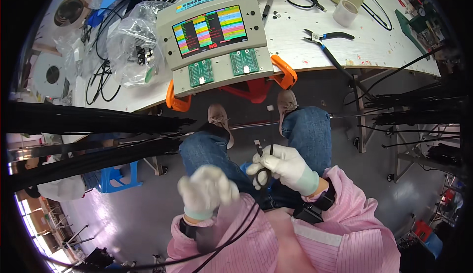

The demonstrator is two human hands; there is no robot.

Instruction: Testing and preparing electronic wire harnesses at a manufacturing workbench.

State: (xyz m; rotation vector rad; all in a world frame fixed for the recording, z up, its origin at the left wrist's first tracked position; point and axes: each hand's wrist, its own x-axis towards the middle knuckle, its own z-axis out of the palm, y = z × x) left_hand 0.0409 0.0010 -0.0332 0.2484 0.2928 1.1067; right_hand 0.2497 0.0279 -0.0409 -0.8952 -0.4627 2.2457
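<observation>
While the white-gloved right hand (288, 167) pinches the thin black cable (261, 177) ends up for checking, the blurry gloved left hand (207, 190) looks closed around the trailing length, keeping it off the lap, below the grey tester box (217, 36) on the desk (374, 41).

A grey tester box (217, 36) with a lit screen blocks the near edge of the white workbench (374, 46), clear plastic bags (130, 41) and tangled black cables (101, 76) crowding its left. To its right, bare benchtop lies open around pliers (325, 37) and a tape roll (345, 12). Black cable bundles (93, 120) hem in the left side, more cables (419, 105) the right. Open floor (148, 204) shows beside the gloved left hand (207, 190) and right hand (286, 167).
</observation>
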